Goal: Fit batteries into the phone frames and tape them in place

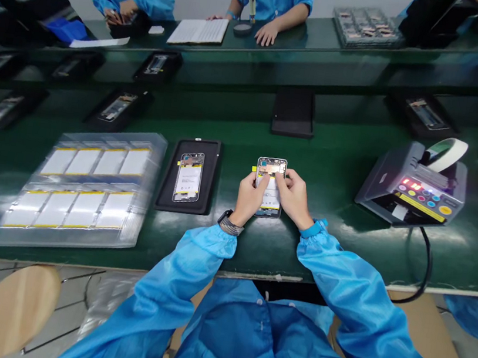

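In the head view, both blue-sleeved forearms (pixel 341 276) angle inward over the glossy dark green table (pixel 336 151). The left hand (pixel 247 199) and right hand (pixel 296 199) pinch opposite long sides of an opened rectangular smartphone with a white battery (pixel 271 193), thumbs on its face, fingers curled outside. It sits between them. Left of the left hand lies a black rectangular tray (pixel 164 183); well right of the right hand stands a grey boxy tape dispenser (pixel 383 178).

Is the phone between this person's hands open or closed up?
Open: the phone shows its copper-coloured inner parts and white battery, with no cover visible over them.
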Available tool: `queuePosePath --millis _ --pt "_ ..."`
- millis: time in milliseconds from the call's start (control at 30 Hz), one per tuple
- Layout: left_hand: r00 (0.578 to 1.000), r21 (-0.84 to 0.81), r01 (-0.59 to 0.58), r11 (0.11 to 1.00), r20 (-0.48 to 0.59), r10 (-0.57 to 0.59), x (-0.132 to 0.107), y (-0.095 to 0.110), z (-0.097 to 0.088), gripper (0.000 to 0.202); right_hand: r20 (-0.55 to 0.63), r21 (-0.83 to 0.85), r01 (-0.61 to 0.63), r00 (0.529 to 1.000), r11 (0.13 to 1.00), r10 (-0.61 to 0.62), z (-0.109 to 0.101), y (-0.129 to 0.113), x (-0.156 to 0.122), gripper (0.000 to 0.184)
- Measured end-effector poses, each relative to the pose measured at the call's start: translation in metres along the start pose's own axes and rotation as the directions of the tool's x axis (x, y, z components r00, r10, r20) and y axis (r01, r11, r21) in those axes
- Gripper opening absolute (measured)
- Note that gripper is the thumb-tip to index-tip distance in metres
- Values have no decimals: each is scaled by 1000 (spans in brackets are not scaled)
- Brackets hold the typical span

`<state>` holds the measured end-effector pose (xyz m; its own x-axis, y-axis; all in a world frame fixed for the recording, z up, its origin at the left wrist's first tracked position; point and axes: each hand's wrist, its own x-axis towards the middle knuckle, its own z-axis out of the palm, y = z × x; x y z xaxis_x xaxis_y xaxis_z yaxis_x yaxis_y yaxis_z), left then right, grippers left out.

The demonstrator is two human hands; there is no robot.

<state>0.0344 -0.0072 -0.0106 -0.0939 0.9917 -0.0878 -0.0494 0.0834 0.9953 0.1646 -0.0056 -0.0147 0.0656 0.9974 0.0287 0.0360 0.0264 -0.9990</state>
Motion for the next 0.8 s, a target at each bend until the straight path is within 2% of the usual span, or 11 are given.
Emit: queuePosePath --millis 300,467,800 --pt "997 52 -49 997 -57 52 -3 2 6 24 35 -46 55 998 997 -54 0 0 -3 41" --pt "994 86 -96 992 -46 100 -4 2 5 20 41 -39 62 997 997 -61 -2 1 -2 41" --pt "989 124 -117 985 -73 127 -5 4 4 17 29 -56 93 995 994 -91 0 -3 -5 38"
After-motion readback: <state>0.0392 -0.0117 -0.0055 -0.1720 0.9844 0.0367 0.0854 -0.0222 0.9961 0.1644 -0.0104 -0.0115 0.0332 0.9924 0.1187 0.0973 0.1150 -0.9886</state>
